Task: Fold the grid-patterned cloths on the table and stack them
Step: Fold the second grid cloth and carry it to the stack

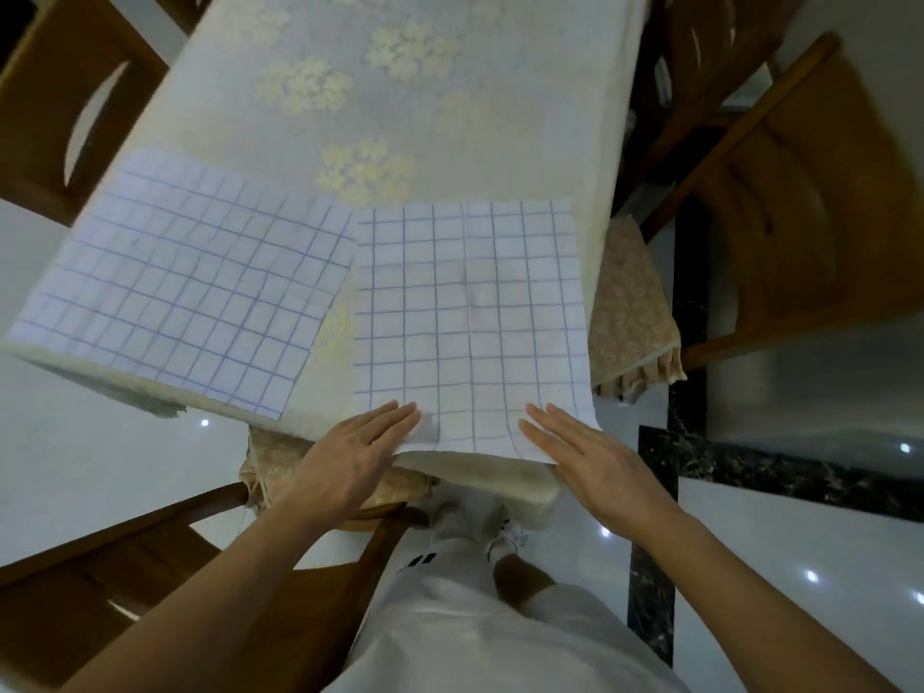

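Note:
Two white cloths with a blue grid pattern lie flat and unfolded on the table. The right cloth [467, 312] is straight in front of me, its near edge at the table's front edge. The left cloth [185, 287] lies at an angle beside it, one corner touching the right cloth's left edge. My left hand [350, 452] rests with straight fingers on the near left corner of the right cloth. My right hand [585, 457] lies flat with straight fingers on its near right corner.
The table [450, 117] carries a pale covering with a yellow flower pattern. Wooden chairs stand at the near left [150, 567], far left [65, 102] and right [810, 217]. The floor is glossy white tile with a dark marble strip [690, 442].

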The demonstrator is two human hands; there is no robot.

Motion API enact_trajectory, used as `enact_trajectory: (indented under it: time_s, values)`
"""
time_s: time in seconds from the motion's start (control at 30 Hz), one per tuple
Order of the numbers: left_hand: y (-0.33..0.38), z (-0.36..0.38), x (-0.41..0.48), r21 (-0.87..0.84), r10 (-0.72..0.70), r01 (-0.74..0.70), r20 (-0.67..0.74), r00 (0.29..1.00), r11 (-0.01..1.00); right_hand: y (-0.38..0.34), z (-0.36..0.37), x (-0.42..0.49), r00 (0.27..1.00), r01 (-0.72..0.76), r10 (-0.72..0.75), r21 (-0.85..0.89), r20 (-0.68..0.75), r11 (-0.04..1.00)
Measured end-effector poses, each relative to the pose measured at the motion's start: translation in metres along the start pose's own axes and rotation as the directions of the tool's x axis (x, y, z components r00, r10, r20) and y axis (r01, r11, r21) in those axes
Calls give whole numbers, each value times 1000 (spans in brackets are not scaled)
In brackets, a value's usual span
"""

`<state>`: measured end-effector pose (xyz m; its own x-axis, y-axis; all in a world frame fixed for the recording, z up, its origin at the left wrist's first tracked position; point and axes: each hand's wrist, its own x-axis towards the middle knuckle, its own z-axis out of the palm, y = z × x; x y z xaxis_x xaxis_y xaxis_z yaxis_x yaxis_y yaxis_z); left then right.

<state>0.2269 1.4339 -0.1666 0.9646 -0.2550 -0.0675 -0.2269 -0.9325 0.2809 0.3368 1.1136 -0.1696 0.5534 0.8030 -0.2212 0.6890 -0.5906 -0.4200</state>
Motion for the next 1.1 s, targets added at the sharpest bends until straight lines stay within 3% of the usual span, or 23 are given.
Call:
enact_trajectory:
  time_s: [0.17, 0.3, 0.43, 0.5, 0.73, 0.87, 1.1]
  values:
    - [0, -22, 28, 43, -157, 157, -11, 988, 987, 23, -35, 30, 999, 34, -34, -28, 27, 999]
    - [-20, -43, 65, 56, -185, 184, -2, 983, 981, 42, -66, 72, 998, 27, -27, -7, -53, 1000]
    - [-52, -57, 112, 62, -223, 222, 22, 975, 973, 75, -81, 129, 999, -32, 32, -7, -2, 999]
    - [-69, -60, 136, 83, -226, 220, 72, 972, 972, 89, -87, 160, 996, -79, 78, 31, 47, 996]
    - [-144, -66, 222, 58, -174, 167, 140, 975, 984, 132, -116, 256, 974, -130, 149, -115, 170, 985]
    - [-183, -62, 267, 38, -147, 144, 128, 981, 989, 147, -123, 297, 966, -172, 197, -154, 165, 973]
    - [-198, -55, 292, 54, -364, 362, 33, 931, 931, 151, -118, 326, 940, -305, 326, -188, 97, 934]
